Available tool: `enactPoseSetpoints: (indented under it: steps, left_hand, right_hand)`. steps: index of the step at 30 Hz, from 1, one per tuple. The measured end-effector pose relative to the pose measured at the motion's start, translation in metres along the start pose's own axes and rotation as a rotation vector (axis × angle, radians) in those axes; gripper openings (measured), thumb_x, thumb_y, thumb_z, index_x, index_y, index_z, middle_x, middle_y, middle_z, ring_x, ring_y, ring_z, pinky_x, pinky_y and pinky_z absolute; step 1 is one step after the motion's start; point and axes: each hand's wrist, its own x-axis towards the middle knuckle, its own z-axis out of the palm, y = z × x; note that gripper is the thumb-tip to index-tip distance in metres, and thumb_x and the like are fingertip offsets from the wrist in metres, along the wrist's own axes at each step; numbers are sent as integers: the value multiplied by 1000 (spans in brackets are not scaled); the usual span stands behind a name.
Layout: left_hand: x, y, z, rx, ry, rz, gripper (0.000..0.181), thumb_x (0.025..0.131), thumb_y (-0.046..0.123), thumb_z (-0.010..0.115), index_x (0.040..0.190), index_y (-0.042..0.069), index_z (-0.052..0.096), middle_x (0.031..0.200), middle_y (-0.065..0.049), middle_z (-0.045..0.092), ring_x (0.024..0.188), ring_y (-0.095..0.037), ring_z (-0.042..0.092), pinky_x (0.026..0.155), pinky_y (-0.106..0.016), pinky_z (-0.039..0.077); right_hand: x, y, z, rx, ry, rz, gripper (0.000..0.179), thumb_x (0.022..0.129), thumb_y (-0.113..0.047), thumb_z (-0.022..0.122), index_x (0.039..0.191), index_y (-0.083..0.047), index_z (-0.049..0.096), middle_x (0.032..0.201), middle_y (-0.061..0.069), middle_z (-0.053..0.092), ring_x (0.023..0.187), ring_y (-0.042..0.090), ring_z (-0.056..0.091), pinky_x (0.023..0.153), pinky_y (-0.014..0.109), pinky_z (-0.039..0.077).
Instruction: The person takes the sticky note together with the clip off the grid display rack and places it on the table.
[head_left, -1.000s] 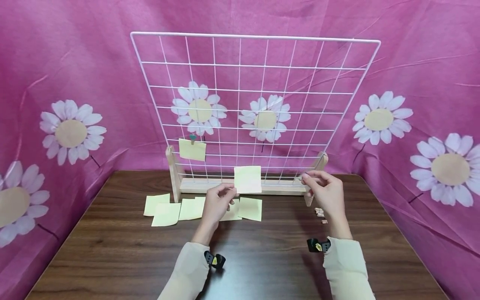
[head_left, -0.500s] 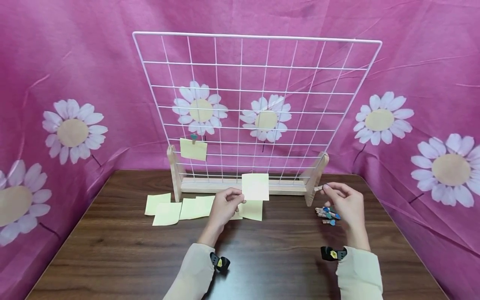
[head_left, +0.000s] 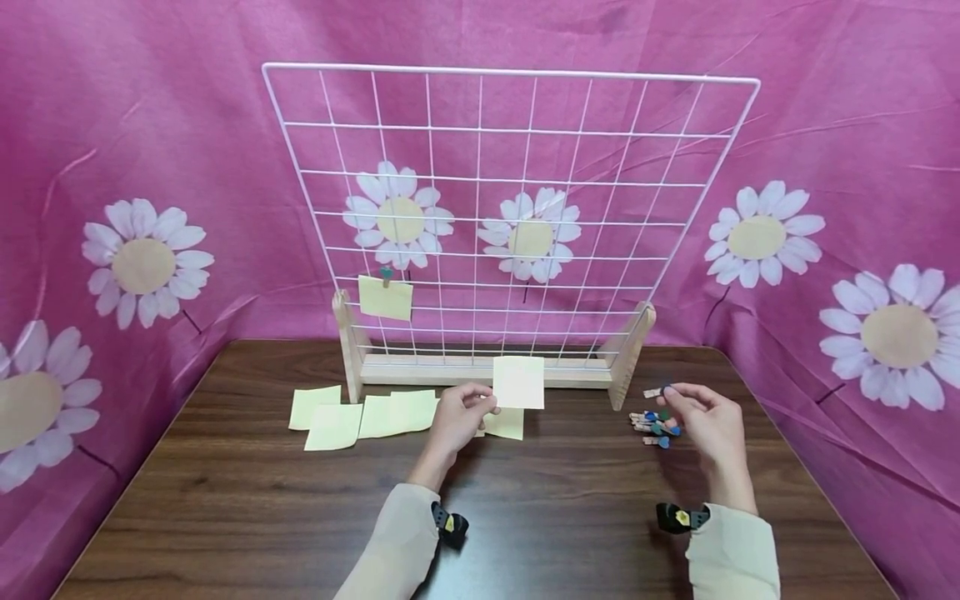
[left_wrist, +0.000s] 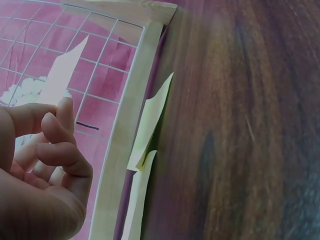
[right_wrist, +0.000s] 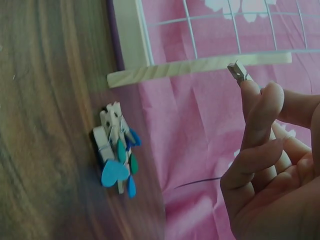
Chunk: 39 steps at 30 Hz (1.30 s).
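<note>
My left hand (head_left: pixel 459 421) pinches a pale yellow sticky note (head_left: pixel 519 383) by its left edge, upright above the table in front of the grid stand. The left wrist view shows this note (left_wrist: pixel 62 72) between thumb and fingertip. To the right, my right hand (head_left: pixel 708 425) pinches a small wooden clothespin (head_left: pixel 654 392) by its blue end; its bare wooden tip (right_wrist: pixel 239 71) points away from the fingers. Just left of that hand lies a small pile of clothespins (head_left: pixel 655 425) with blue and green hearts. Another note (head_left: pixel 386 298) hangs on the wire grid from a green-heart clothespin (head_left: pixel 386 276).
A white wire grid (head_left: pixel 480 179) stands in a wooden base (head_left: pixel 420 372) at the table's back. Several sticky notes (head_left: pixel 332 427) lie in front of it, some partly behind my left hand. Pink flowered cloth (head_left: pixel 225 125) surrounds the brown table (head_left: pixel 247 517).
My right hand has moved right and nearer me with the clothespin, uncovering the pile. My left hand has shifted right and slightly lower with its sticky note.
</note>
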Motion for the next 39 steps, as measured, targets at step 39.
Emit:
enactPoseSetpoints:
  steps: [39]
  left_hand:
    - [6, -19, 22, 158, -117, -86, 10, 89, 1, 65, 95, 0, 72, 76, -10, 75, 48, -7, 51, 46, -17, 38]
  right_hand:
    - [11, 53, -15, -192, -246, 175, 31, 103, -17, 57, 118, 9, 61, 83, -10, 73, 61, 7, 65, 53, 27, 43]
